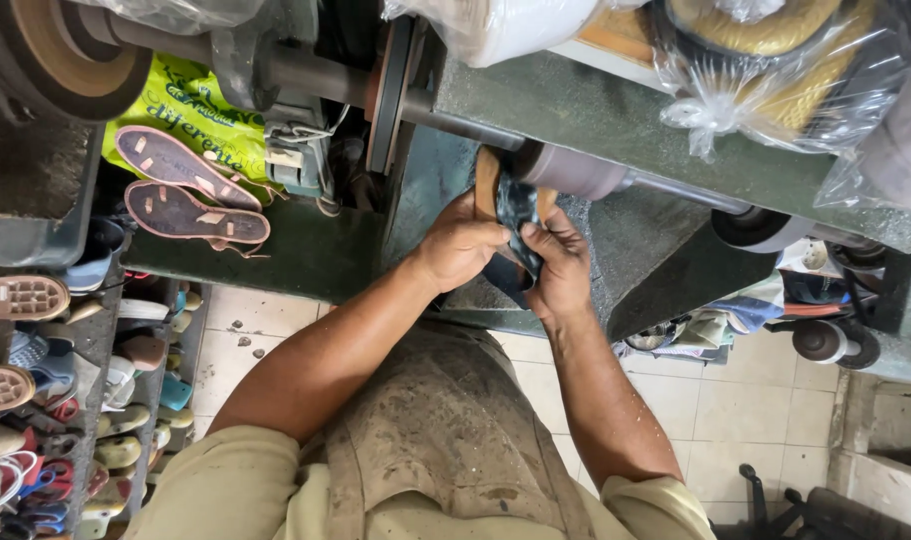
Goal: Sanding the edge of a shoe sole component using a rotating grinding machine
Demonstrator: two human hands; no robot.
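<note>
Stained apron (pixel 445 430) fills six o'clock; above it both hands meet at centre; left hand (pixel 462 243) and right hand (pixel 558 262) are each closed around a dark shoe (pixel 516 208), pressing its tan sole against the grey drum (pixel 572 170) at one o'clock; two soles (pixel 190 195) lie at ten o'clock.

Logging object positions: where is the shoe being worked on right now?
In the head view, centre frame: the shoe is gripped between left hand and right hand, pressed against the machine's sanding drum.
</note>
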